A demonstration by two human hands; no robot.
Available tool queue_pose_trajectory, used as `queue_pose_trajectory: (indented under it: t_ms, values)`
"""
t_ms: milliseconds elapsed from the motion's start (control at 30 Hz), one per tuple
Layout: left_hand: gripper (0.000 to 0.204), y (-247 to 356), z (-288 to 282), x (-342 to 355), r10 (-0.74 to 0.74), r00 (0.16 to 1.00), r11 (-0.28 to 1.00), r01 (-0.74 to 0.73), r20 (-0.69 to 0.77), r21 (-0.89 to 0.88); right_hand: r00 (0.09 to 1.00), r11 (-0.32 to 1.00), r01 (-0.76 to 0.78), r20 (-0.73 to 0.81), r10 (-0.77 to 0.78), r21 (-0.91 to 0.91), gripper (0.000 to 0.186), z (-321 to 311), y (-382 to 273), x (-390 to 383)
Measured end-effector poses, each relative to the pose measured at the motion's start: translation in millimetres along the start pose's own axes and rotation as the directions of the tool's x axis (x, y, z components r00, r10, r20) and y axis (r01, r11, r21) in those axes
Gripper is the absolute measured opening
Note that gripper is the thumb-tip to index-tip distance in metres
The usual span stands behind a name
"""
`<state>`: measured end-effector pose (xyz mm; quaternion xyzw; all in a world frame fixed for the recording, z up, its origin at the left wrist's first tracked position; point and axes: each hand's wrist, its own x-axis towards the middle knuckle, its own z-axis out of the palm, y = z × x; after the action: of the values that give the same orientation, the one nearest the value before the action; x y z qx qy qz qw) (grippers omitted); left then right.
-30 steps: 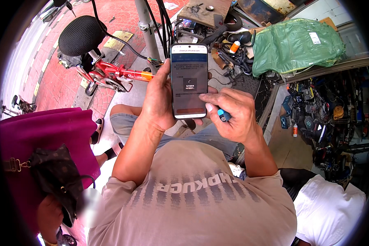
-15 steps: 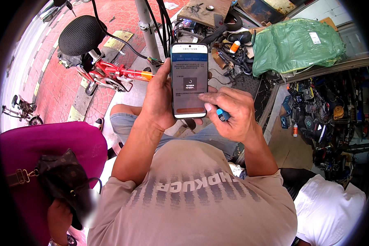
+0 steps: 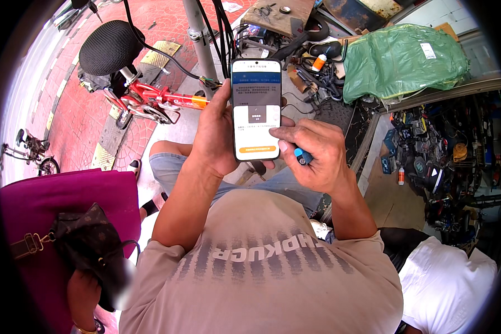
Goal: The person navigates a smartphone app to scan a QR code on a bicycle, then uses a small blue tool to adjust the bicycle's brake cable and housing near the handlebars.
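Observation:
My left hand [image 3: 210, 136] is closed around a smartphone [image 3: 257, 117], held upright before my chest. Its lit screen has a blue band near the top, a small dark box in the middle and an orange button at the bottom. My right hand [image 3: 316, 149] is beside the phone's right edge, index fingertip at the screen. Curled in that hand is a short blue-and-black cylinder [image 3: 303, 156]; only its end shows, so its exact kind is hidden.
A red bicycle [image 3: 170, 100] with a black saddle [image 3: 111, 48] stands ahead-left by a metal pole [image 3: 197, 36]. Tools and parts, an orange-and-white bottle [image 3: 318, 63] and a green-wrapped package [image 3: 403, 64] lie ahead-right. A person in purple [image 3: 89, 195] with a dark bag [image 3: 86, 234] is at left; a person in white [image 3: 448, 284] at right.
The phone's screen has partly brightened to white, its bottom button turning from dull to bright orange. The person in purple has shifted slightly. My hands stay in place.

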<state>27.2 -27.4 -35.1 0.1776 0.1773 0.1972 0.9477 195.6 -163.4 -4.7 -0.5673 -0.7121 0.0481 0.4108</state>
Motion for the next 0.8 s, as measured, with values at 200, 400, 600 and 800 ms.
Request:
queue_pose_trajectory:
  t_ms: [200, 400, 600, 800]
  values:
    - [0.087, -2.1, 3.3, 1.0, 0.003, 1.0, 1.0, -0.003, -0.015, -0.002, 1.0, 1.0, 0.021, 0.012, -0.022, 0.006, 0.018, -2.8, 0.0, -1.1]
    - [0.088, -3.3, 2.2, 1.7, 0.003, 1.0, 1.0, -0.003, -0.007, 0.005, 1.0, 1.0, -0.01, 0.002, 0.01, 0.01, 0.027, -1.9, 1.4, -4.7]
    - [0.088, -0.5, 3.5, 2.0, -0.005, 1.0, 1.0, 0.005, 0.003, 0.005, 1.0, 0.999, 0.006, 0.001, -0.007, 0.044, 0.027, 1.3, -1.1, -3.2]
    - [0.091, 0.1, -14.3, 8.1, -0.044, 0.993, 0.999, 0.041, 0.114, 0.023, 0.983, 0.999, 0.038, 0.178, -0.042, 0.028, 0.022, -2.9, -5.5, -9.3]
